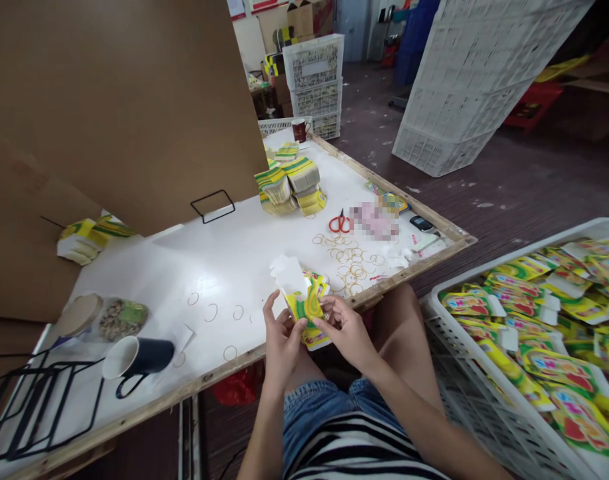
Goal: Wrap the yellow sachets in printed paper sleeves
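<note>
Both hands hold a small yellow-green printed paper packet with a white flap at the near edge of the white table. My left hand grips its left side, fingers curled. My right hand pinches its right side. More of the same flat packets lie just under it. Several rubber bands are scattered on the table just beyond my hands.
Bundled packet stacks and red scissors lie further back. A tipped dark mug, a snack jar and a black wire rack are at left. A white crate of packets stands at right. Brown cardboard leans behind.
</note>
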Tool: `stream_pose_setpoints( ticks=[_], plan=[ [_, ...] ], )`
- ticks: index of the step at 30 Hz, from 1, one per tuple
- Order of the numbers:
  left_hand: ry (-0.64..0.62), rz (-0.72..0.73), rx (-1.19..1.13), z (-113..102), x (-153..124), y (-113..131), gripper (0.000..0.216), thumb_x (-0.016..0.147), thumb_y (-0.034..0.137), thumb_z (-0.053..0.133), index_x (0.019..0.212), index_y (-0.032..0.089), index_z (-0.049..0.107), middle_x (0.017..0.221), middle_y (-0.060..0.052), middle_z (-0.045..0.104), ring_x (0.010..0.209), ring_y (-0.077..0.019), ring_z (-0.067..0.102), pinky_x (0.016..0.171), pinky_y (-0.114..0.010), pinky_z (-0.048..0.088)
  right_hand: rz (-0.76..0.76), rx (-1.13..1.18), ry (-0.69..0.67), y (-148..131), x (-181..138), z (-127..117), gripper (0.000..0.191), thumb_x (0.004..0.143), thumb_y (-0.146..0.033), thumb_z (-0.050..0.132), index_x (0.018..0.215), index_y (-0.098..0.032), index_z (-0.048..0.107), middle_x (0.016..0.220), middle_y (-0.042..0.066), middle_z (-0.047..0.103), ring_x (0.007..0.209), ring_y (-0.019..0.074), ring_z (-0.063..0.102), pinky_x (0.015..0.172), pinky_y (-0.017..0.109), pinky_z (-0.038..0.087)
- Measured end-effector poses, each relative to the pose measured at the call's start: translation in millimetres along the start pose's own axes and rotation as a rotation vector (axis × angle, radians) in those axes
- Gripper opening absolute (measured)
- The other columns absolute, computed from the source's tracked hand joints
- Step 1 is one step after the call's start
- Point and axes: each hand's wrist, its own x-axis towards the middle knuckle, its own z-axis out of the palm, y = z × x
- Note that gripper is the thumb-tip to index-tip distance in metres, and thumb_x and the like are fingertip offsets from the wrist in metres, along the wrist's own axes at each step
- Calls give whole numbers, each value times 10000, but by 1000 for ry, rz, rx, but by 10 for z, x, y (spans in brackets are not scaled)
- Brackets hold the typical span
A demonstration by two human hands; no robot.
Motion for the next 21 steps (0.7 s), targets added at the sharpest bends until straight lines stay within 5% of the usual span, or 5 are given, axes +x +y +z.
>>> stream_pose_setpoints(
  ticks=[4,9,14,18,21],
  plan=[
    [-193,-63,9,-82,-44,102,755,837,286,659,1428,311,189,1137,-92,673,970,-213,680,812,-334,538,-37,86,-162,-99,41,-115,515,844,-311,617,1330,-258,455,1076,56,641,748,150,616,676,272,495],
    [-300,-158,-37,-141,-81,154,511,789,273,715,1222,254,445,1003,-66,718,850,-213,702,726,-300,548,-64,47,-279,-219,98,-226,239,872,-365,587,1051,-218,647,880,28,653,751,166,599,674,269,478],
    [-303,-167,-72,-111,-123,125,499,792,274,713,1193,241,418,952,-64,723,834,-203,704,716,-282,545,-172,-98,-222,-267,137,-239,223,887,-365,575,776,-197,670,768,33,651,746,180,585,701,291,458],
    [-272,-178,-69,-90,-130,99,809,804,273,702,1417,296,174,1082,-99,698,901,-211,701,787,-324,547,-108,-14,-126,-249,151,-219,288,866,-372,610,1119,-235,612,839,19,640,716,164,577,671,280,472],
    [-281,-173,-32,-94,-114,71,603,819,277,681,1323,267,350,1129,-105,683,898,-210,702,755,-301,554,-175,-75,-121,-272,170,-261,259,875,-395,596,1067,-240,672,911,52,653,844,198,588,772,325,480]
  ],
)
